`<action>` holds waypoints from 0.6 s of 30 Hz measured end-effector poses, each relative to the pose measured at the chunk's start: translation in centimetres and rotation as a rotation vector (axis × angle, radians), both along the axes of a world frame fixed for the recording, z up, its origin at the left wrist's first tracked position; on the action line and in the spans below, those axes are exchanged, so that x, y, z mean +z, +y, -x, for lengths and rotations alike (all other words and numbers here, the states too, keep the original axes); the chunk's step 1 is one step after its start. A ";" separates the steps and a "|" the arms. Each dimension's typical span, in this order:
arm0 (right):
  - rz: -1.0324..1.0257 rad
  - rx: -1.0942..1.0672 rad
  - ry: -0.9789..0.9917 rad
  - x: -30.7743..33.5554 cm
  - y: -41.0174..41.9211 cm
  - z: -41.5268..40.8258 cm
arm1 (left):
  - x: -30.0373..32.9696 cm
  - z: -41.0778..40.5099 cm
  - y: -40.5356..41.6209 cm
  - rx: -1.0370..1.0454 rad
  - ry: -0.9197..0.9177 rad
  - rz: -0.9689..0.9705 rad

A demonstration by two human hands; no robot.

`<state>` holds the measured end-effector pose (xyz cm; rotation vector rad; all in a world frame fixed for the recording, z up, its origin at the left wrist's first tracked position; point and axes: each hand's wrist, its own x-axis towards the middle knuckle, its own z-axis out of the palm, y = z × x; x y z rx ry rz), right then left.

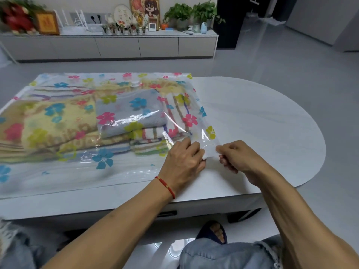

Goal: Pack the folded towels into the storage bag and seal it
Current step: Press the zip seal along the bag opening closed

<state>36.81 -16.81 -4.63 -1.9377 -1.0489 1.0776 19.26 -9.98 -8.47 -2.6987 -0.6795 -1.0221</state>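
A clear plastic storage bag (58,171) printed with coloured flowers lies flat on the white table (262,117). Folded towels show through it: a yellow one (54,123) at the left, a grey one (128,115) on top of striped ones (147,140) in the middle. My left hand (182,164) and my right hand (237,156) meet at the bag's near right corner. Both pinch the white strip (208,150) at the bag's edge, thumbs and fingers closed on it. A red string bracelet circles my left wrist.
The table's rounded right end (310,152) carries nothing and drops off to a grey floor. A low white sideboard (116,45) with plants, frames and small items stands across the room. My knees in jeans and a sandalled foot (213,232) sit under the table's near edge.
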 end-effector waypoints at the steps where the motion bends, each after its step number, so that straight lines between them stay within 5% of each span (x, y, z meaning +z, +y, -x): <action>1: -0.002 0.002 -0.007 0.0 -0.2 -0.1 | -0.1 0.6 0.0 -0.005 0.012 -0.012; 9: -0.002 -0.025 -0.096 0.1 -1.0 0.0 | -0.1 5.3 0.9 -0.024 0.091 -0.089; 12: -0.033 -0.031 -0.471 0.3 -1.4 1.2 | 0.1 6.1 0.8 -0.014 0.064 -0.039; 15: -0.247 -0.046 -1.070 0.4 -1.8 3.0 | 0.2 5.9 0.5 0.000 0.043 0.026; 18: -0.401 0.308 -1.204 -0.2 -1.4 4.9 | 0.7 5.0 0.0 0.050 0.022 0.074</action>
